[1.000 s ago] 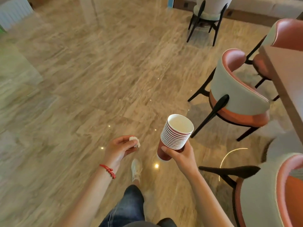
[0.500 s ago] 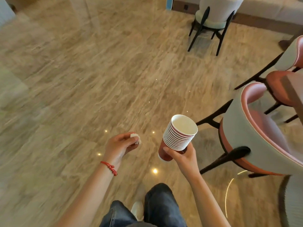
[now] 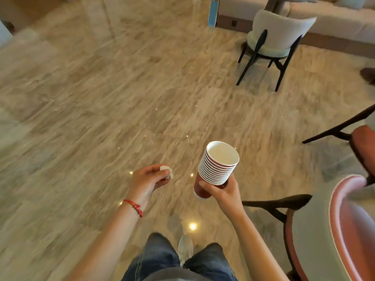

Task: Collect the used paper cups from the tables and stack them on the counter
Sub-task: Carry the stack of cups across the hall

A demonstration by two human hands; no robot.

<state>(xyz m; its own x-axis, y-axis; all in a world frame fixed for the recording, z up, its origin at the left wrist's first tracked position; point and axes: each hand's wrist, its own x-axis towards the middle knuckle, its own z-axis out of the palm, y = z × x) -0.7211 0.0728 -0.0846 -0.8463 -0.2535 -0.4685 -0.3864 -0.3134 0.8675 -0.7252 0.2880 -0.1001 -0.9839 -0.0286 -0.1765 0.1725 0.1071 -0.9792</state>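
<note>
Compared with a moment ago, the pink-backed chair [image 3: 334, 230] has slid from the middle right down into the lower right corner, the white chair [image 3: 278, 35] with dark legs now stands farther into view at upper right, and both hands sit much as they did over the marble-patterned floor [image 3: 101, 98]. Right hand [image 3: 222, 192] grasps a stack of red paper cups [image 3: 216, 169] from below and from the side, its thumb across the lowest cup's red wall and the other fingers curled round the far side; the stack tilts away from the person and to the right, its white rims nested closely and the open mouth of the top cup showing a pale inside. Left hand [image 3: 147, 180] is just left of the stack, apart from it, with its fingers curled and the thumb pinching a small crumpled white scrap [image 3: 166, 171] against the fingertips; what the scrap is made of I cannot tell. A red cord bracelet [image 3: 135, 207] circles the left wrist. Below both hands are blue-jeaned legs [image 3: 162, 258] and a pale shoe [image 3: 185, 248] stepping forward between them. Another chair's dark leg and reddish seat [image 3: 363, 145] show at the right edge, well right of the right hand's fingers. Much of the floor on the left is blurred.
</note>
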